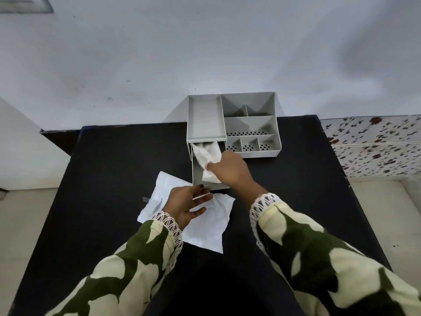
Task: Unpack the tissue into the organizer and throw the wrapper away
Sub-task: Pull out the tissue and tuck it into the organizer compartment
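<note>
A grey plastic organizer (249, 124) sits at the back of a black table (114, 179), right by the white wall (205, 42). It has a flat tray on top at the left & lots of small boxes on the right, some w/ little holes in the bottom. Under the flat tray a drawer (197, 173) is pulled out toward the person. The white tissue (206, 155) lies in that drawer, crumpled, part of it tucked back under the tray. The right hand (230, 169) reaches over the drawer's right side & pinches the near end of the tissue w/ its fingertips, so the tissue runs from the hand up & to the left, away from the person. The hand covers the lower right bit of the tissue. The wrapper (205, 226), a flat white plastic bag, lies on the table just in front of the drawer, its far edge touching or almost touching the drawer front. The left hand (186, 206) lies open on top of the wrapper, fingers spread & pointing right, palm down, not gripping anything; it just presses flat. The wrapper sticks out from under that hand on both sides, more to the right & toward the person. Both arms wear sleeves (319, 258) in green & cream w/ white lace at the cuffs. To the right of the table there is a cloth (373, 147) w/ small dark flowers.
</note>
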